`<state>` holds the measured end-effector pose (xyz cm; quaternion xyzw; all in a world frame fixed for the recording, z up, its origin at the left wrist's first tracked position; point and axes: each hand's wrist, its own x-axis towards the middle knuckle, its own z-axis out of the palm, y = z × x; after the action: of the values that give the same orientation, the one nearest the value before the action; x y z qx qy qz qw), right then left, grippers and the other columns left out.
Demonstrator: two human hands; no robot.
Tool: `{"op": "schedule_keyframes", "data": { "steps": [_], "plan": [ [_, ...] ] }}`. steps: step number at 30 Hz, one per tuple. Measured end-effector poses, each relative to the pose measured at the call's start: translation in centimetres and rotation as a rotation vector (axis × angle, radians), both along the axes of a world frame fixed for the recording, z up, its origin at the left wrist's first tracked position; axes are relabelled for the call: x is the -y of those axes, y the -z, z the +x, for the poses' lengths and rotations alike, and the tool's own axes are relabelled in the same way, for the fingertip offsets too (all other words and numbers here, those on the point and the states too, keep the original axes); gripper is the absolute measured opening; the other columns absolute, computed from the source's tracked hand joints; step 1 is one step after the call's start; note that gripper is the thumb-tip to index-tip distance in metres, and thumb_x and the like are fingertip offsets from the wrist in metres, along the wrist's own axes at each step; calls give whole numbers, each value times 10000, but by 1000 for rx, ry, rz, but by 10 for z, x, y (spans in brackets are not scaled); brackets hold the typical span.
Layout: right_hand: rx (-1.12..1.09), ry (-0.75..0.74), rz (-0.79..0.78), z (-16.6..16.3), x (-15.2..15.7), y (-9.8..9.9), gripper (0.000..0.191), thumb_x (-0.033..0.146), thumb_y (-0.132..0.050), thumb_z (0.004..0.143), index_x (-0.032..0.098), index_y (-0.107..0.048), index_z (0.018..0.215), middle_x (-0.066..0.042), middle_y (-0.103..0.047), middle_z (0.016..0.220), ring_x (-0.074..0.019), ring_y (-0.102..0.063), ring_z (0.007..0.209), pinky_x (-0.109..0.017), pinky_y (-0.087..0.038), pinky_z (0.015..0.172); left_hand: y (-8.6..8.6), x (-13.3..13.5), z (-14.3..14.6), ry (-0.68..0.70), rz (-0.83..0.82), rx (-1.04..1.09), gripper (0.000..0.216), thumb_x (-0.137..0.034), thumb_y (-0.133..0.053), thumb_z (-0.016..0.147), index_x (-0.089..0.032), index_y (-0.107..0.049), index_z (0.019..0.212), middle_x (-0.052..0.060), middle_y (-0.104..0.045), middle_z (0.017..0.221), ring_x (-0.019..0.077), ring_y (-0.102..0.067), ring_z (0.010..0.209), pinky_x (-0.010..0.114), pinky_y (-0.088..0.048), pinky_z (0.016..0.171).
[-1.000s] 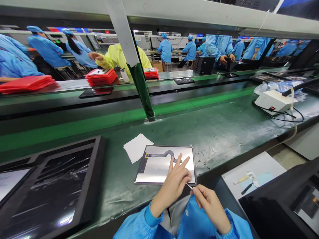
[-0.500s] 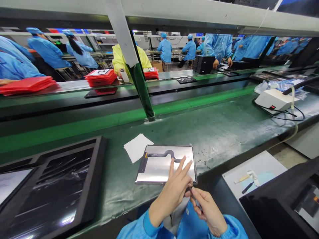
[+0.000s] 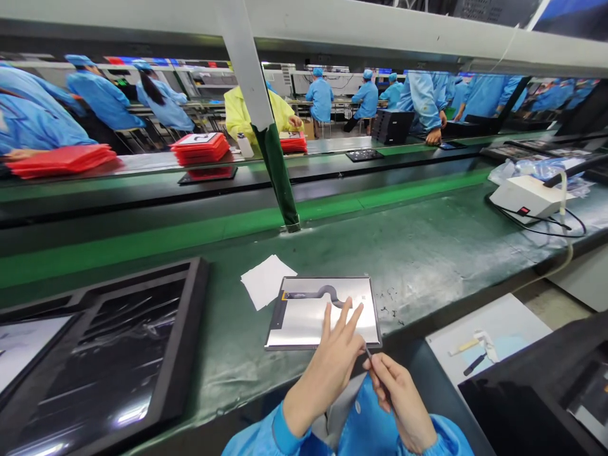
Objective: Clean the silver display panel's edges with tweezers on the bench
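Silver LCD panel [image 3: 304,326], lower ctr, prob. stiff, fragile: hold edges. R hand [image 3: 398,387] pinches thin tool [image 3: 368,353]; L hand [image 3: 329,366] grip unclear.

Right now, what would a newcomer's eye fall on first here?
The bright silver panel comes first, lying on the green bench with the left hand over its lower right part. Next, a red stack stands out at upper left, near a person in yellow.

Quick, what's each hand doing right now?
Left hand: fingers spread over the silver panel; whether it pinches anything cannot be told.
Right hand: closed, holding a thin dark object.
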<state>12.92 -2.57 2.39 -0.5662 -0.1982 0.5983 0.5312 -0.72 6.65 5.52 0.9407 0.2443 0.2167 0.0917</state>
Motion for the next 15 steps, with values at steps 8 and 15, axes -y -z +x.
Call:
{"op": "schedule_keyframes", "data": {
  "steps": [8,15],
  "plan": [
    [66,48,40,-3,0,0,615,772,-716,627,195,-520,717,113,-384,492,-14,-176,387,-183,-100,376,-4,-20,9,88,-88,28,217,-92,-373,986,-181,-565,940,154,-455,1508,301,-221,1483,649,-246,1162],
    [7,21,-36,-3,-1,-1,665,814,-691,599,169,-590,724,129,-309,408,-31,-191,378,-191,-110,364,12,-13,-28,10,-83,104,510,-132,-411,992,-174,-301,1488,141,-453,1511,240,-371,1424,490,-392,1147]
  ]
}}
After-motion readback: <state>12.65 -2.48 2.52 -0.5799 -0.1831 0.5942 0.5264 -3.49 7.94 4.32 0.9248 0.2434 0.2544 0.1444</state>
